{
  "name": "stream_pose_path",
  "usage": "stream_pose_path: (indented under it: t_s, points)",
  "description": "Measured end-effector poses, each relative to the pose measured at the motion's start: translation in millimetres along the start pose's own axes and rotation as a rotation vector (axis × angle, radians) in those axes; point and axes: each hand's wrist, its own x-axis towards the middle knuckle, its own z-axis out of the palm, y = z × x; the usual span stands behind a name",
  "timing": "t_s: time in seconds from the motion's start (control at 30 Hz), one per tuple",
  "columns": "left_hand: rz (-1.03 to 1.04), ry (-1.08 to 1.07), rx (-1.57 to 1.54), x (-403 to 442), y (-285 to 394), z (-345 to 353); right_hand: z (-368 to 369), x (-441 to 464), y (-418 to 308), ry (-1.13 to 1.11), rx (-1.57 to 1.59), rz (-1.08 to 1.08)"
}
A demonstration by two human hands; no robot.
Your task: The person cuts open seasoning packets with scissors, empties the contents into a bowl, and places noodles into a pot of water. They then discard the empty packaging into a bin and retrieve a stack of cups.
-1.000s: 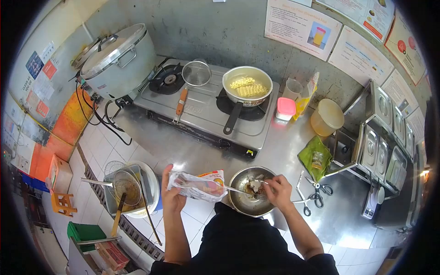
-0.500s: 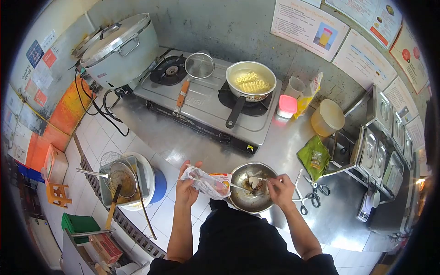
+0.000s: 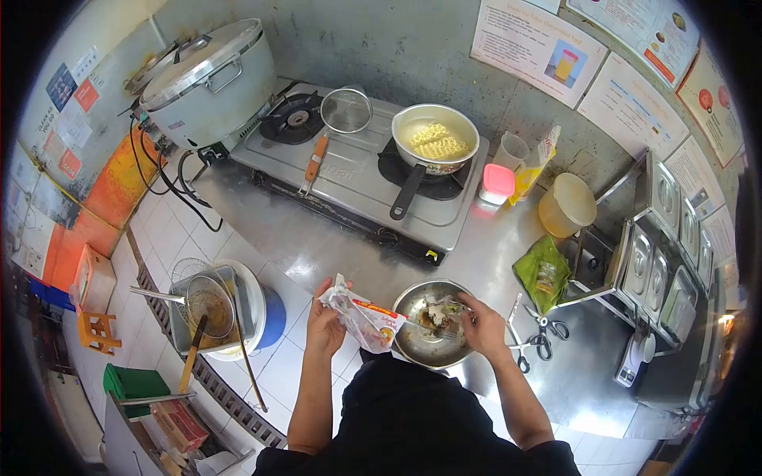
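Observation:
My left hand (image 3: 324, 324) is closed on a clear plastic packet (image 3: 367, 319) with a red and yellow printed label. The packet hangs tilted beside the left rim of a steel mixing bowl (image 3: 403, 343). A fork (image 3: 446, 334) rests inside the bowl among dark and whitish bits of food (image 3: 436, 314). Over the bowl's right side is my right hand (image 3: 485, 324), its fingers drawn together in a pinch. Whatever lies between those fingertips is too small to make out.
A pot (image 3: 435, 136) with a noodle block stands on the gas stove (image 3: 341, 178), beside a strainer (image 3: 347, 111). Scissors (image 3: 541, 343), a green leaf (image 3: 543, 274) and a yellowish tub (image 3: 567, 205) are on the right. A blue bucket (image 3: 274, 317) stands left.
The packet in my left hand has turned, showing more of its label. My right hand has shifted slightly left and up over the bowl, which has moved a little left.

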Motion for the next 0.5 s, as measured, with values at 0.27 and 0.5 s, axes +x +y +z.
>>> stream_pose_path:
  t_s: [0.27,0.5]
  points:
    - [0.015,0.016,0.024,-4.4,2.8,-6.4,-3.2,13.1,3.6,-0.206,-0.294,0.042]
    - [0.021,0.023,0.015,-7.8,2.7,-15.5,3.1,22.1,10.0,-0.156,-0.331,-0.036]
